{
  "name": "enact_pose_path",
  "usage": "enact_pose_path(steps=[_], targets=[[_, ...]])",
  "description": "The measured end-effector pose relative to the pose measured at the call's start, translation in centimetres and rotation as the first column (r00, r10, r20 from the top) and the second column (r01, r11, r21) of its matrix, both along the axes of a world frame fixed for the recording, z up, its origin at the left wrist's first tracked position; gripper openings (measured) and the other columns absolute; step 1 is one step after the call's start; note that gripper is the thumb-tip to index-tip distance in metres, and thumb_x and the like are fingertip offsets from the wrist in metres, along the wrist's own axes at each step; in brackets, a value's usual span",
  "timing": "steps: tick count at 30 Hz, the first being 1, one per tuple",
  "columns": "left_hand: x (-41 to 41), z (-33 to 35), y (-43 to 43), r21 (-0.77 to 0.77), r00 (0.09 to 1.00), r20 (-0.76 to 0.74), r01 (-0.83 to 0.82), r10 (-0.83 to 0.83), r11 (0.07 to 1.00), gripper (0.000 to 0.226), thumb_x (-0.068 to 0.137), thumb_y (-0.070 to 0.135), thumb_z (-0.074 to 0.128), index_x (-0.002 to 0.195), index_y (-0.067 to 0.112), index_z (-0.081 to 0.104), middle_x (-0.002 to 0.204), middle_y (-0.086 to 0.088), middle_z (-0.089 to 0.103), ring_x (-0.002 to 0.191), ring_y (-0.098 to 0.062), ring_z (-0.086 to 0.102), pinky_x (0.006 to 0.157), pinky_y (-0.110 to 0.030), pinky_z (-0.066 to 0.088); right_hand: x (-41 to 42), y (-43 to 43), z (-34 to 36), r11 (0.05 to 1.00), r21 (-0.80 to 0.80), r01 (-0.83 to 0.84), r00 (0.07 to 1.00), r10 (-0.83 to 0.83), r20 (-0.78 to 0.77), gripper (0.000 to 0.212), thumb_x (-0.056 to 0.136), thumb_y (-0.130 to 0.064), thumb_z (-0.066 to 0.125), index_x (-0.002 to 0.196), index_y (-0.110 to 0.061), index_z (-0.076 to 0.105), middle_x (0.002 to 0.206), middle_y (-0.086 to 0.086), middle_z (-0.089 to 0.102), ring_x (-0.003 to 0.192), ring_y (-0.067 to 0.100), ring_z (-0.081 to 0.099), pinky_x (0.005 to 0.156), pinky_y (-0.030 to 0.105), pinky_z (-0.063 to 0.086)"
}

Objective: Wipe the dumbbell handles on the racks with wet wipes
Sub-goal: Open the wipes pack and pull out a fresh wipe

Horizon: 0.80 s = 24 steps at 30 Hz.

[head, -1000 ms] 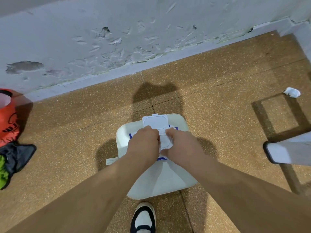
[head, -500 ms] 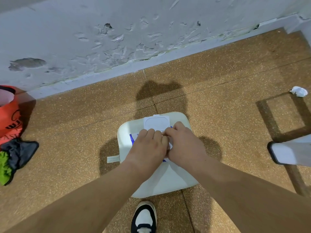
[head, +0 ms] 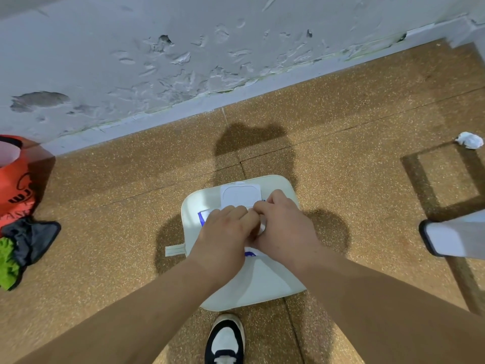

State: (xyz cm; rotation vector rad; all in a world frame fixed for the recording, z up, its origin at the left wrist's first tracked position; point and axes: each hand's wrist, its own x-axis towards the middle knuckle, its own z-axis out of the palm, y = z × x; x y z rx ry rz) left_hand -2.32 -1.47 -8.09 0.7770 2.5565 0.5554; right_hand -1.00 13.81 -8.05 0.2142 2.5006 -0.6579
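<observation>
Left hand (head: 220,240) and right hand (head: 286,229) grip wipes pack (head: 202,218) beneath (lid (head: 241,196) open).

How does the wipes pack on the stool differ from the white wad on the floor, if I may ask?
The wipes pack lies flat on the stool; the wad sits crumpled on the floor. The left hand and right hand hold the pack; the wad lies untouched. Both look white.

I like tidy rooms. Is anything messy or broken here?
Yes. A crumpled white wad lies alone on the floor at the right, like dropped litter. The wall's paint is blistered and peeling low down, with a bare grey patch at the left.
</observation>
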Motion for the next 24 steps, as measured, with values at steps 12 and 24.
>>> enact_pose_path(steps=[12,24], targets=[[1.2,1.7,-1.6,0.184,0.728,0.488,-0.625,0.482,0.758,0.026,0.101,0.003,0.052,0.112,0.023,0.063,0.078,0.017,0.059,0.061,0.002,0.049,0.059,-0.01,0.041,0.1,0.0,0.0,1.0,0.0,-0.005,1.0,0.005,0.016,0.055,0.076,-0.056,0.078,0.125,-0.04,0.061,0.116,-0.009,0.039,0.114,0.012,0.047,0.079,0.033,0.052],[-1.5,1.7,-1.7,0.01,0.859,0.425,-0.318,0.284,0.948,0.004,0.097,0.028,0.066,0.094,0.029,0.067,0.094,0.013,0.059,0.075,0.002,0.054,0.067,-0.012,0.038,-0.2,0.4,0.2,0.998,-0.033,0.054,0.997,-0.052,0.06,0.06,0.075,-0.06,0.08,0.13,-0.041,0.063,0.12,-0.014,0.046,0.107,0.01,0.059,0.084,0.037,0.054]])
